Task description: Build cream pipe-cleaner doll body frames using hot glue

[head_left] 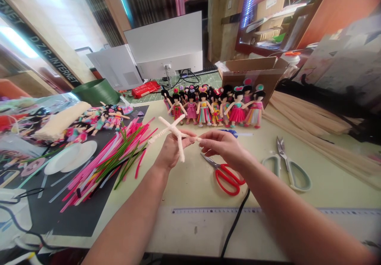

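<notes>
"Pale yellow is the colour of the big surface (184,185). What stands at the back?"

"A white screen (166,35), with its back to us. To the right of it is a brown cardboard box (269,78)."

"What comes next, going smaller?"

"A row of dolls (204,106) in bright dresses, standing close together. To their left lies a messy pile of thin sticks (119,150), mostly pink and green."

"I see scissors too."

"Yes, two pairs. The grey scissors (285,157) lie on the right. The red scissors (219,166) lie to the left of them, nearer the middle."

"And the two hands?"

"The left hand (171,152) has its grip pinching a fuzzy cream shape (173,129) between thumb and fingers. The shape has several arms sticking out, and it is held up over the surface, in front of the dolls."

"What about the right hand (218,144)?"

"Its grip is pinching a tiny cream tip (199,139), just beside the left fingertips."
</notes>
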Available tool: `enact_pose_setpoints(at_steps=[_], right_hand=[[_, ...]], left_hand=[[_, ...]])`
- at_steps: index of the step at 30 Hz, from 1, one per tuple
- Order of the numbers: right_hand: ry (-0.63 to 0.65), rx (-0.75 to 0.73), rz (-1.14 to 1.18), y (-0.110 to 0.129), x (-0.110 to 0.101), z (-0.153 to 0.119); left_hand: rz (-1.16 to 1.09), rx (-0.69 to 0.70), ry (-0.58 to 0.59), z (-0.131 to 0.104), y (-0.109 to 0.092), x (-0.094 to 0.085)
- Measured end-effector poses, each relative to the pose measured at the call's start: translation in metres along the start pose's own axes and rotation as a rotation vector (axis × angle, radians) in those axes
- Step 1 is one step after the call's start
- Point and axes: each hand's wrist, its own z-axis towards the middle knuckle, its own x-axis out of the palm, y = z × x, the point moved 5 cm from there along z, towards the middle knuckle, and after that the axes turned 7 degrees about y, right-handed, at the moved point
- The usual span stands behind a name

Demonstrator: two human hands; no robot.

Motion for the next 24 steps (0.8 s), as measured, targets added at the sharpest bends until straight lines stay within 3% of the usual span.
enact_pose_setpoints(at_steps=[7,15,24], right_hand=[[0.058,0.051,0.213,-0.011,0.0,0.003],[0.159,0.117,0.195,-0.009,0.003,0.0],[0.283,0.193,0.183,-0.012,0.007,-0.002]], left_hand=[[0.041,0.028,0.06,-0.003,-0.006,0.007],[0.15,-0.055,0.097,-0.004,-0.004,0.0],[0.098,-0.171,0.262,-0.007,-0.004,0.003]])
